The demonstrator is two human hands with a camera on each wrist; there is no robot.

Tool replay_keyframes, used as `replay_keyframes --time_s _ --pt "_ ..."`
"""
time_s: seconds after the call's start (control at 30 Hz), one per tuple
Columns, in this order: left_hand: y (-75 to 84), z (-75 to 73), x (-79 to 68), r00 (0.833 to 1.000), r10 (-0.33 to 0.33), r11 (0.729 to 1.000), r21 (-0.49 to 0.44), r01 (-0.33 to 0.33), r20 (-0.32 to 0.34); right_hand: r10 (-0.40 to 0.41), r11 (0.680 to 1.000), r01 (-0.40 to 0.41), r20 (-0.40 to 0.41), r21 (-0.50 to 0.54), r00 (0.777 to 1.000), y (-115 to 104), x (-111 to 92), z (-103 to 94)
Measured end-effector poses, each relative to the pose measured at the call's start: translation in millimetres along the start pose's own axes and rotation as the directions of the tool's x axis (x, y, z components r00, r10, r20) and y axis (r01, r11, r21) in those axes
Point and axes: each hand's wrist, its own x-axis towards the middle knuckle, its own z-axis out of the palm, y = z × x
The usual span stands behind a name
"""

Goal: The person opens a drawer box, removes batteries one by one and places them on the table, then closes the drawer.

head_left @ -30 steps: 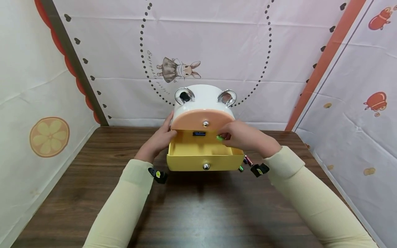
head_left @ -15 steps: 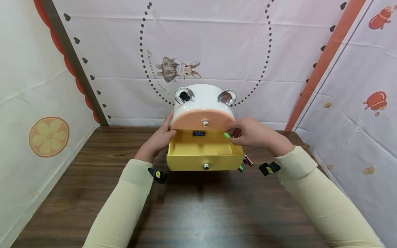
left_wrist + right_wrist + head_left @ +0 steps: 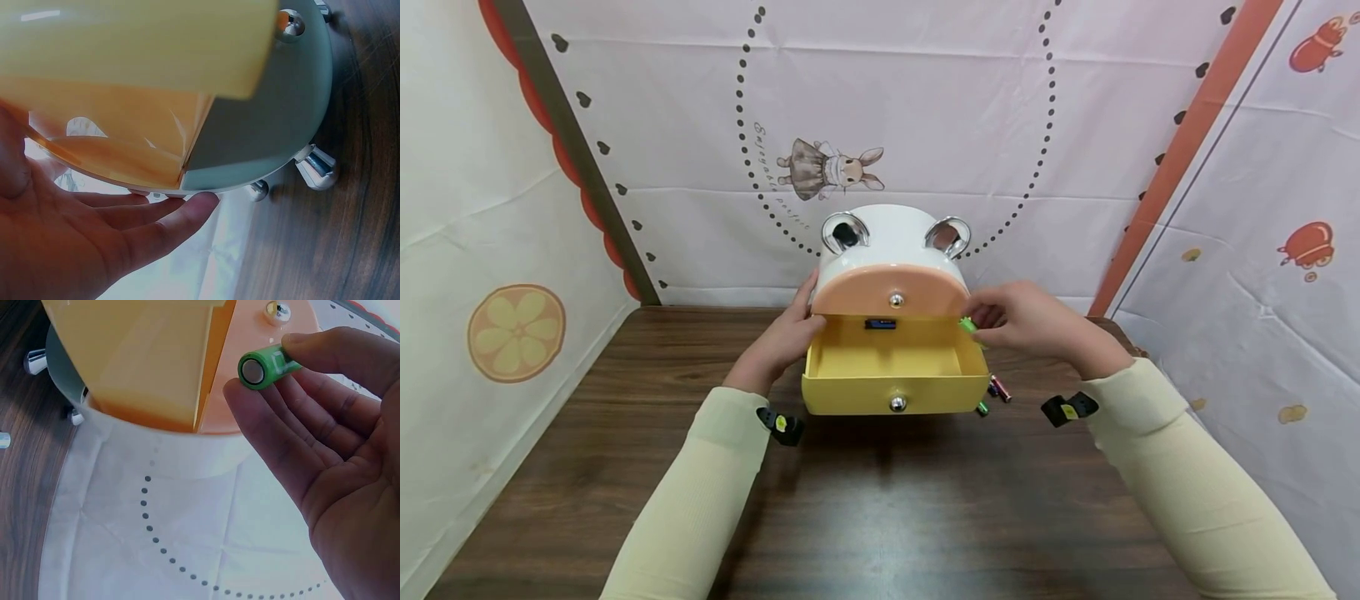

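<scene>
Pinched between the thumb and fingertips of my right hand [image 3: 1026, 321] is a green battery [image 3: 265, 367], its flat metal end showing in the right wrist view. It is just off the right side of a small drawer cabinet [image 3: 887, 242]. The cabinet's yellow drawer [image 3: 895, 396] is pulled out, and a dark blue battery [image 3: 881, 324] lies toward its back. My left hand [image 3: 781, 340] rests against the cabinet's left side, thumb near the front edge. In the left wrist view its fingers [image 3: 165, 231] stretch fairly straight along the rounded outer wall.
Several loose batteries [image 3: 1000, 388] lie on the dark wooden table [image 3: 880, 500] right of the drawer, partly hidden by it. Above, the peach drawer [image 3: 865, 287] is shut. Silver ear-like rings [image 3: 948, 237] stick up from the cabinet top. A patterned cloth [image 3: 925, 125] hangs behind.
My right hand has moved right with the green battery, from over the open drawer to beside the cabinet. The left hand, cabinet and blue battery have stayed put.
</scene>
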Motion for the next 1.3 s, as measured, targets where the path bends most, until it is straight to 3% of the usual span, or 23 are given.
replay_keyframes --time_s 0.2,0.6,1.3 --pt "2.9 0.7 -4.1 1.000 -0.010 1.000 0.024 0.010 0.002 0.002 0.999 -0.001 -0.009 0.035 1.000 9.2 -7.8 -1.1" --pt "2.2 -0.1 -3.2 1.000 -0.001 1.000 0.014 0.001 -0.011 0.098 0.994 -0.097 -0.013 0.043 0.995 31.4 -14.3 2.6" --pt "1.7 -0.2 -0.4 1.000 -0.006 1.000 0.008 0.006 0.001 0.222 0.964 -0.225 0.034 0.139 0.974 73.0 -25.8 43.4"
